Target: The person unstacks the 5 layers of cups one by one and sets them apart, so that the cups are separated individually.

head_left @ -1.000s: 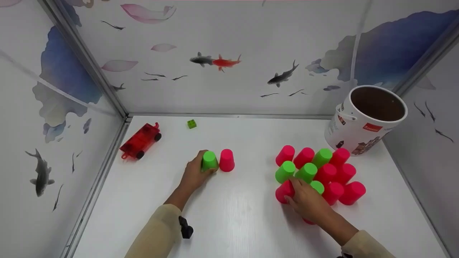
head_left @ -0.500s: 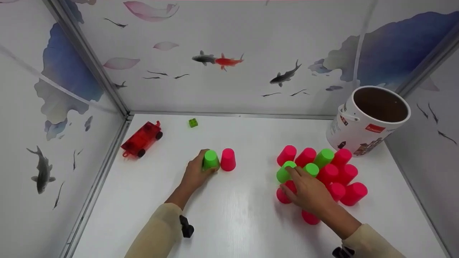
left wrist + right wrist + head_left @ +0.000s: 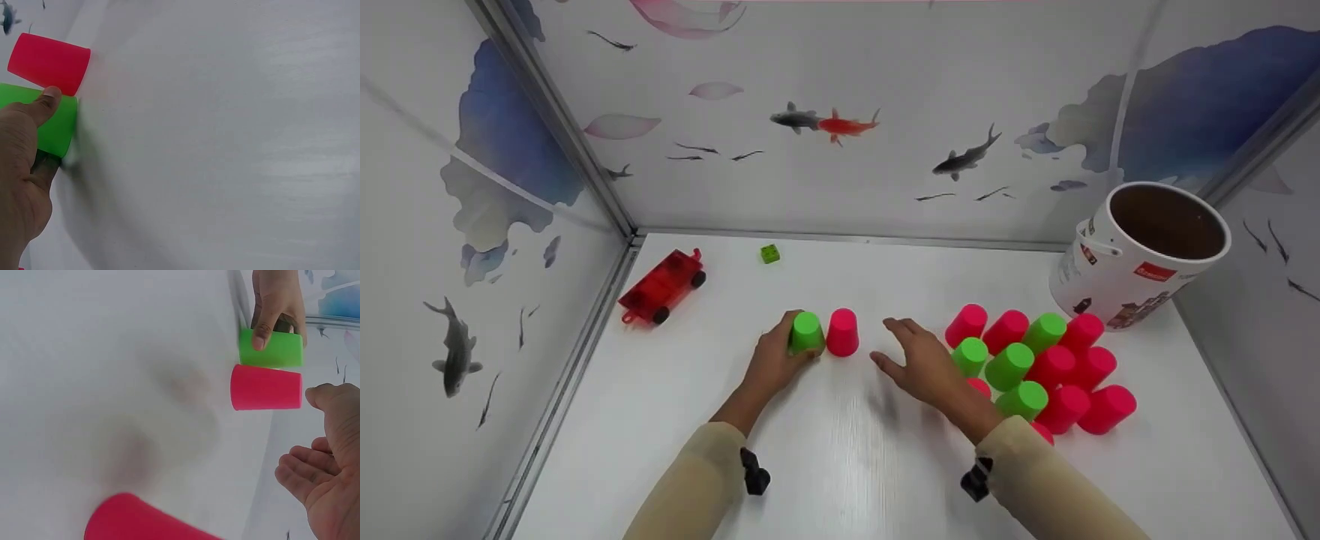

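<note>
My left hand (image 3: 777, 352) grips a green cup (image 3: 807, 332) that stands upside down on the table; in the left wrist view the thumb lies along its side. Right beside it stands a pink cup (image 3: 843, 333), also upside down. My right hand (image 3: 926, 367) hovers over the table to the right of that pink cup, fingers spread and holding nothing. In the right wrist view its palm (image 3: 337, 495) faces the pink cup (image 3: 266, 387) without touching it. Behind the right hand stands a cluster of several upturned pink and green cups (image 3: 1009, 367), partly hidden by the hand and forearm.
A white bucket (image 3: 1110, 277) stands at the back right behind the cup cluster. At the back left are a red toy wagon (image 3: 664, 287) and a small green block (image 3: 769, 253). Printed wall panels enclose the white table (image 3: 720, 270) at the back and sides.
My right hand has left the cup cluster and moved left toward the pair of cups, with nothing in it. The left hand keeps its grip on the green cup.
</note>
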The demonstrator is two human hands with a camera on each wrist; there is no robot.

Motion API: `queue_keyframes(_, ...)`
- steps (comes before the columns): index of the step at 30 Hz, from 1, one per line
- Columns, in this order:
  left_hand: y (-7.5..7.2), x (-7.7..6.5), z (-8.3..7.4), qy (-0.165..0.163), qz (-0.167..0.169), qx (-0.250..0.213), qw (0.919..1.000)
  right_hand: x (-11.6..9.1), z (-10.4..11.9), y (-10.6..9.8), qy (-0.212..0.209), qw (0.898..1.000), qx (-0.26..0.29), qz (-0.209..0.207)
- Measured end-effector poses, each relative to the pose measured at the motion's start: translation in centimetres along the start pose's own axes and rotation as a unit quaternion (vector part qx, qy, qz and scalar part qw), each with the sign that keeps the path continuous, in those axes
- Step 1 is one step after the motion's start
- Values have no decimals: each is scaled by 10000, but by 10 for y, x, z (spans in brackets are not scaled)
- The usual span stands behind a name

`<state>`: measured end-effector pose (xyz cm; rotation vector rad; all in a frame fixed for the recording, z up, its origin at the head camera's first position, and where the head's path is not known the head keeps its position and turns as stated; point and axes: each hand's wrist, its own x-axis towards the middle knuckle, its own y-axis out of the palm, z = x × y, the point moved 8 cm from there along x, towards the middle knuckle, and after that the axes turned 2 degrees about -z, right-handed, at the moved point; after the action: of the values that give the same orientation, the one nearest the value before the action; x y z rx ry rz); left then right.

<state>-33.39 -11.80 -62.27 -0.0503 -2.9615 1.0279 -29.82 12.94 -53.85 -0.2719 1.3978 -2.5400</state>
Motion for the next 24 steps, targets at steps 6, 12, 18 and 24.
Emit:
queue_keyframes(6, 0, 0, -2, 121, -13, 35, 9999, 24, 6, 30, 278, 9920, 1227, -70)
queue_keyframes(12, 0, 2, 2, 24, -39, 51, 10000, 42, 9, 48, 600, 9822, 1764, -223)
queue_keyframes(18, 1, 3, 3, -28, -7, 64, 10000, 52, 11, 57, 790, 9704, 2258, -342)
queue_keyframes(24, 3, 3, 4, -37, 13, 33, 10000, 54, 14, 58, 759, 9681, 2369, -307)
